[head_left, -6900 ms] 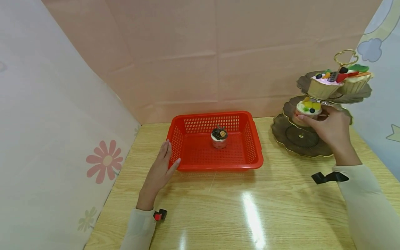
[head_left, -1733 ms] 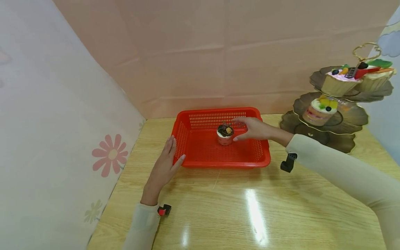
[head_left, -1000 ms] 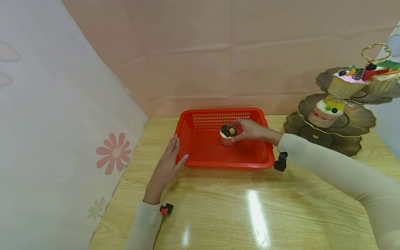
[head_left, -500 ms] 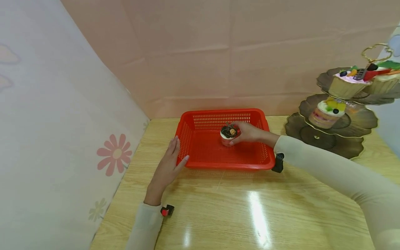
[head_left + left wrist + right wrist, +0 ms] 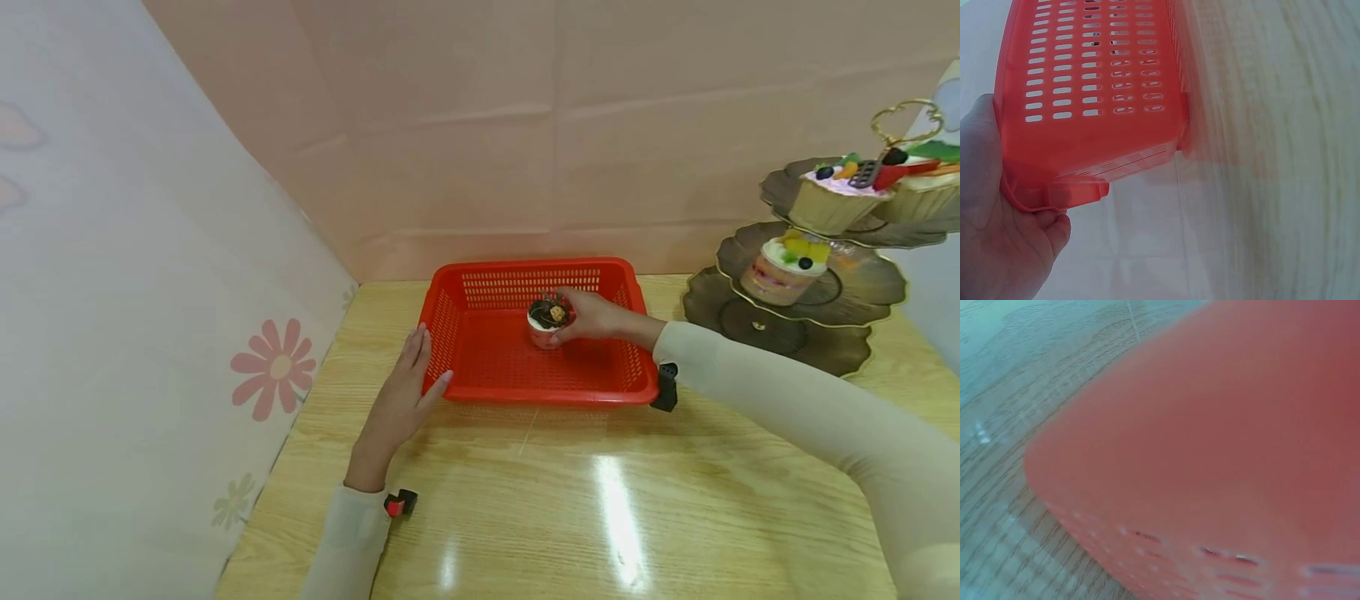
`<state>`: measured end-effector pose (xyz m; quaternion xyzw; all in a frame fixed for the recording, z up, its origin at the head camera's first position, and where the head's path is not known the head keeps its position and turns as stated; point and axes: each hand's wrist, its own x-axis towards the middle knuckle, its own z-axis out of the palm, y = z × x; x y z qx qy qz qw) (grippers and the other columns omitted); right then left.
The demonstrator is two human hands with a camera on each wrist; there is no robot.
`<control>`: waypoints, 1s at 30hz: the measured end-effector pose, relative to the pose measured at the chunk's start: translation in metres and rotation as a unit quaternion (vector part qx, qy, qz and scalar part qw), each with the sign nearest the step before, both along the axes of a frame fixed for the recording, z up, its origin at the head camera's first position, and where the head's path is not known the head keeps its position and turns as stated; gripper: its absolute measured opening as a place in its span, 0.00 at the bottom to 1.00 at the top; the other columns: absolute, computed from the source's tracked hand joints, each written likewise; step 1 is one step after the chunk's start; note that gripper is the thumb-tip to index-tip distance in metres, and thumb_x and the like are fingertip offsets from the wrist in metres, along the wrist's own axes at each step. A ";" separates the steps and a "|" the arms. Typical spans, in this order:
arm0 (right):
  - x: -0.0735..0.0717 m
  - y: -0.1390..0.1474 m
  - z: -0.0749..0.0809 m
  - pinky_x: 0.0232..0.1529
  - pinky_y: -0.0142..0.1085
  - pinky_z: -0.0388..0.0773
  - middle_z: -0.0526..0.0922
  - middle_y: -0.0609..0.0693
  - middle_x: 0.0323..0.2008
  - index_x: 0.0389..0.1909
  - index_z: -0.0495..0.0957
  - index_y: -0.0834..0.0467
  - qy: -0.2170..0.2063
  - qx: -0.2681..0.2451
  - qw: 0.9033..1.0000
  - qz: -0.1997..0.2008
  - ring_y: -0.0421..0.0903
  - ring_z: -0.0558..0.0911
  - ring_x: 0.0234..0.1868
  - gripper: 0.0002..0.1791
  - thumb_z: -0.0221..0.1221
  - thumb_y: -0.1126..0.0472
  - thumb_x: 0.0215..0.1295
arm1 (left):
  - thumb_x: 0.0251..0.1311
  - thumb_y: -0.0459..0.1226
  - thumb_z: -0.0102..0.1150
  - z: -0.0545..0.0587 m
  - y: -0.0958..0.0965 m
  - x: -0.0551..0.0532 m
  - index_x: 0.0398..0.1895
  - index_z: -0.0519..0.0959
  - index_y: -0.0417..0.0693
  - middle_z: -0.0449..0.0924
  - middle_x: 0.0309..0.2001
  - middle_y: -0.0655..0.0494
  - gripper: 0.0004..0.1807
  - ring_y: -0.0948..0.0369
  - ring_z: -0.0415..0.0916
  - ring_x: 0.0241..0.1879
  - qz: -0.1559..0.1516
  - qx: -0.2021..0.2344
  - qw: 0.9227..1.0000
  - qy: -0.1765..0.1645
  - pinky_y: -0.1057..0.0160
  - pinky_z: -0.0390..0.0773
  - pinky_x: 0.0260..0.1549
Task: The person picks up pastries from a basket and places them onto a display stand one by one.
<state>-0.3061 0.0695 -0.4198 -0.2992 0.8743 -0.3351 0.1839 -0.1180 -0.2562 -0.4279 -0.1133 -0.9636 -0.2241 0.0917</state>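
My right hand [image 5: 591, 317] reaches over the right rim of the red plastic basket [image 5: 525, 397] and grips a small dessert cup [image 5: 542, 333] from its right side. That cup has white cream and a dark chocolate topping with a brown piece on it; its right side is hidden by my fingers. My left hand [image 5: 399, 400] rests on the basket's left rim with straight fingers and the thumb spread. In the left wrist view, the palm [image 5: 997, 250] lies against the rim at the basket's end. The right wrist view is filled by the basket's wall [image 5: 1210, 456], and the hand is hidden.
A three-tier stand [image 5: 855, 287] with dark scalloped plates stands at the right. A fruit-topped dessert cup [image 5: 783, 273] sits on its middle plate, two cupcakes [image 5: 832, 200] on top. A pink backdrop [image 5: 450, 150] rises behind the wooden table [image 5: 495, 517].
My right hand let go of the fruit-topped dessert cup on the stand's middle plate, moved left into the basket and closed on the chocolate dessert cup. My left hand stayed on the rim.
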 end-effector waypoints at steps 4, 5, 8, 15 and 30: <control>-0.001 -0.001 -0.001 0.65 0.55 0.70 0.77 0.65 0.61 0.72 0.61 0.68 0.001 0.000 1.000 0.002 0.60 0.75 0.63 0.47 0.75 0.58 0.57 | 0.77 0.56 0.45 0.000 -0.001 0.000 0.81 0.44 0.38 0.37 0.83 0.48 0.44 0.48 0.39 0.80 0.001 0.000 1.000 0.000 0.45 0.53 0.74; -0.001 -0.001 -0.001 0.64 0.55 0.71 0.77 0.65 0.60 0.71 0.63 0.67 0.000 0.001 1.000 0.001 0.60 0.75 0.62 0.45 0.75 0.58 0.57 | 0.77 0.56 0.45 0.000 -0.001 0.000 0.81 0.44 0.38 0.37 0.83 0.48 0.44 0.47 0.39 0.80 0.001 -0.001 1.000 0.000 0.45 0.53 0.74; -0.001 -0.001 -0.001 0.62 0.53 0.74 0.78 0.64 0.58 0.68 0.66 0.67 -0.002 0.004 1.000 -0.005 0.59 0.77 0.59 0.41 0.74 0.59 0.58 | 0.77 0.56 0.44 0.000 -0.001 0.000 0.81 0.43 0.38 0.37 0.83 0.49 0.44 0.48 0.38 0.80 0.001 0.001 1.000 -0.004 0.46 0.53 0.74; -0.001 -0.002 -0.002 0.58 0.50 0.77 0.78 0.64 0.57 0.63 0.69 0.68 0.010 0.013 1.000 -0.016 0.58 0.78 0.56 0.39 0.75 0.57 0.56 | 0.77 0.58 0.42 -0.001 -0.002 -0.001 0.81 0.42 0.39 0.36 0.83 0.50 0.44 0.51 0.36 0.81 -0.001 0.006 1.000 -0.007 0.47 0.52 0.74; 0.000 -0.001 0.002 0.57 0.51 0.77 0.82 0.62 0.54 0.61 0.73 0.67 0.036 -0.018 0.999 0.001 0.57 0.80 0.56 0.38 0.76 0.55 0.52 | 0.76 0.61 0.39 -0.002 -0.002 -0.003 0.81 0.44 0.38 0.36 0.83 0.50 0.46 0.54 0.35 0.81 -0.001 0.003 1.000 -0.007 0.47 0.52 0.75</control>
